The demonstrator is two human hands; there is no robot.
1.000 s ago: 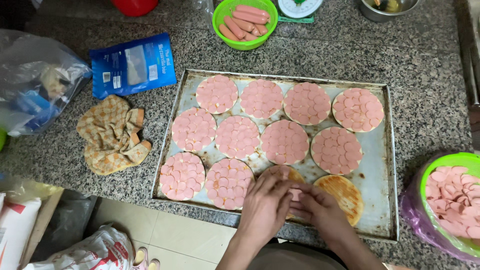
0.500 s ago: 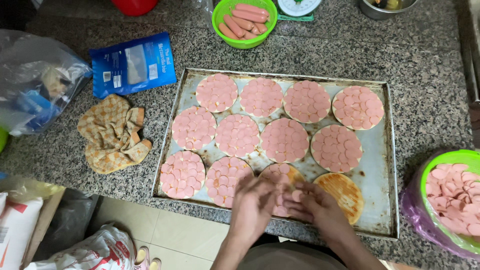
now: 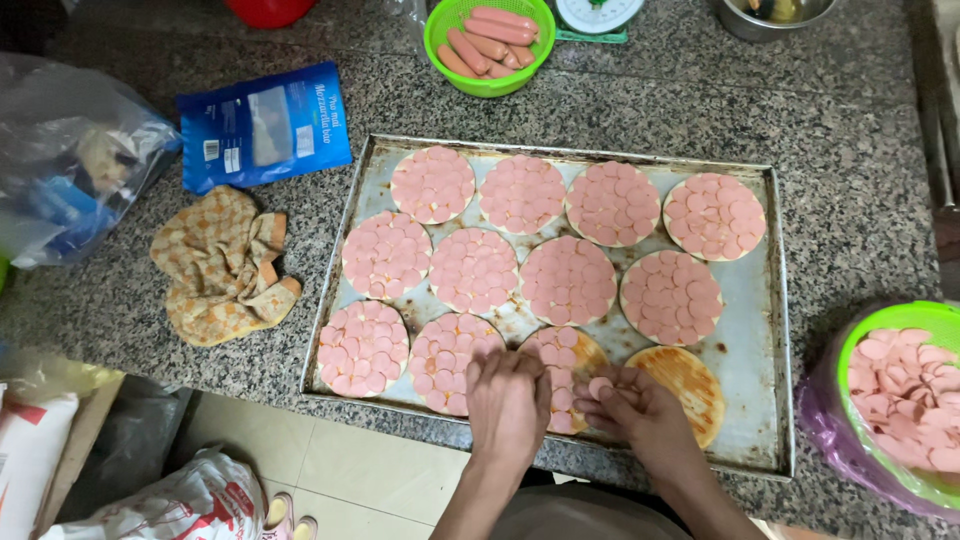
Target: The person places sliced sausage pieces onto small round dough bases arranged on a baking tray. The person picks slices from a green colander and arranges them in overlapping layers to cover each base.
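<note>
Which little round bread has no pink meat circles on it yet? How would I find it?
Look at the big metal baking tray on the speckled stone counter. Go to its bottom row, nearest the person, then to the right end, just beside the right hand. That bare round base is plain golden-brown, while every other round is at least partly covered in pink sausage slices.

Both hands point(image 3: 560, 400) on a half-covered pizza base point(image 3: 565, 375), sausage slice point(image 3: 600, 387) at right fingertips, metal tray point(image 3: 765, 330) beneath.
</note>
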